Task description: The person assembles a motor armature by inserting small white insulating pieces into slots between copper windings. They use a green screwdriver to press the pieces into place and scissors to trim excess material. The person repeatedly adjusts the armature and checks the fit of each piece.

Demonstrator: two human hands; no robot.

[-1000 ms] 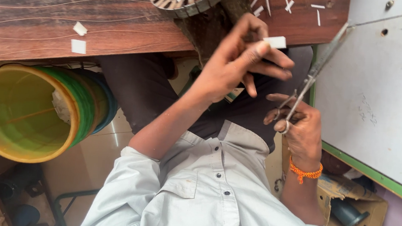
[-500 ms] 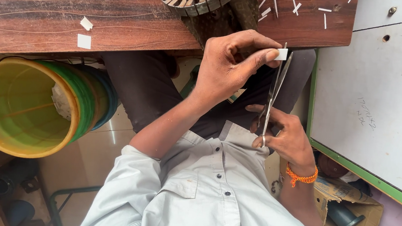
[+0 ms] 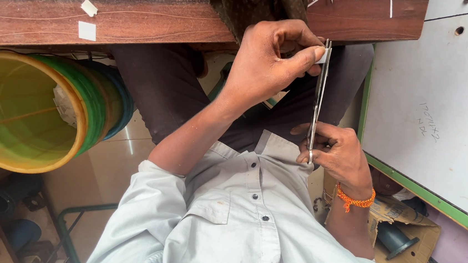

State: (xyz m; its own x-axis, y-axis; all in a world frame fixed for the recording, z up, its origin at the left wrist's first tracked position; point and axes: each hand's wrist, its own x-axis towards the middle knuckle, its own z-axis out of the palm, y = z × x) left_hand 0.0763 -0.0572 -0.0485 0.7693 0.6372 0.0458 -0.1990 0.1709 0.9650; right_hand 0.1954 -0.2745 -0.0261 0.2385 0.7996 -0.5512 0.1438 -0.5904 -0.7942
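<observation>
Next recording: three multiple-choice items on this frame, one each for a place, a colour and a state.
1. The two loose white paper squares lie: A on the brown wooden tabletop; B on the floor; C on the shirt.
2. The beaded band at the right hand's wrist is: A blue; B orange; C white.
3. The left hand is: A spread flat; B pinching a small white piece; C hidden.
Key: 1 A, they rest on wood; 2 B, orange beads; 3 B, fingertips clamp it beside the metal scissors.
</observation>
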